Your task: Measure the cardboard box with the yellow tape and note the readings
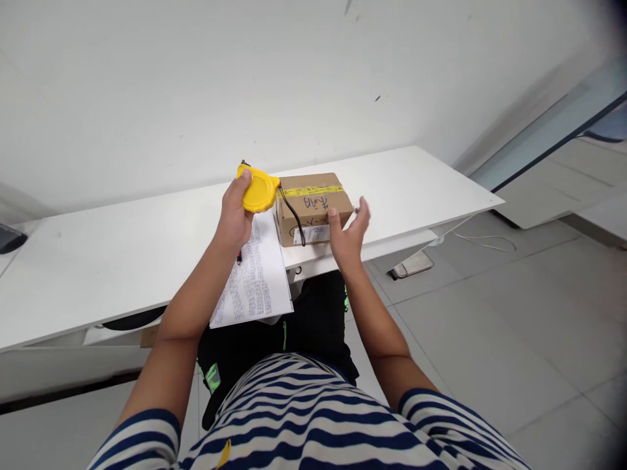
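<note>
My left hand (235, 215) is closed around a yellow tape measure (258, 189), held just above the white table (122, 254) at the left end of a small cardboard box (313, 205). A black wrist strap (294, 215) hangs from the tape measure across the box's front. The box carries yellow tape on top, handwriting and a white label. My right hand (349, 232) hovers at the box's right front corner, fingers spread and holding nothing.
A printed sheet of paper (255, 281) lies on the table under my left wrist and overhangs the front edge. A dark object (8, 238) sits at the table's far left. A cable and a power strip (414, 264) lie on the tiled floor to the right.
</note>
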Motion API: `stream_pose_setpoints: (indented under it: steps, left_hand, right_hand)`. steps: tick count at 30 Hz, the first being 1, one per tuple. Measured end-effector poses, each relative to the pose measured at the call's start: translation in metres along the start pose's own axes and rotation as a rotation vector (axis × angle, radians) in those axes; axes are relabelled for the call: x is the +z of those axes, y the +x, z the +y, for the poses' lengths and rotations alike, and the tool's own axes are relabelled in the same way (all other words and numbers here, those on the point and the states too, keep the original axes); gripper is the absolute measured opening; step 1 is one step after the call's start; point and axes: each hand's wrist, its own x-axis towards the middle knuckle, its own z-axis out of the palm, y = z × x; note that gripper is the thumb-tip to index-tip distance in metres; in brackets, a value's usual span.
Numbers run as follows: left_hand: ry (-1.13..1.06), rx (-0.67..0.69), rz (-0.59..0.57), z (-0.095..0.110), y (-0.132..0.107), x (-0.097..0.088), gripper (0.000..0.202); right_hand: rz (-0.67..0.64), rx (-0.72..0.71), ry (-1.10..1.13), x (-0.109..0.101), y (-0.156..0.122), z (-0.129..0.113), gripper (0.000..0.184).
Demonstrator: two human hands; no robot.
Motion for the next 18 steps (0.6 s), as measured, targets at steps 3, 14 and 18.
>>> stream_pose_setpoints:
  steps: [3, 14, 18]
  left_hand:
    - [-0.012, -0.008, -0.003, 0.004, -0.007, 0.014, 0.044]
    - [-0.009, -0.302, -0.293, 0.02, -0.041, 0.051, 0.041]
    - [0.102, -0.353, -0.347, 0.014, -0.022, 0.038, 0.031]
  right_hand:
    - [-0.051, -0.398, -0.167, -0.005, 0.001, -0.027, 0.072]
    - [-0.385, -0.818, -0.042, -0.035, 0.019, -0.096, 0.044]
    - [-0.361, -0.688, 0.377, -0.042, 0.023, -0.093, 0.056]
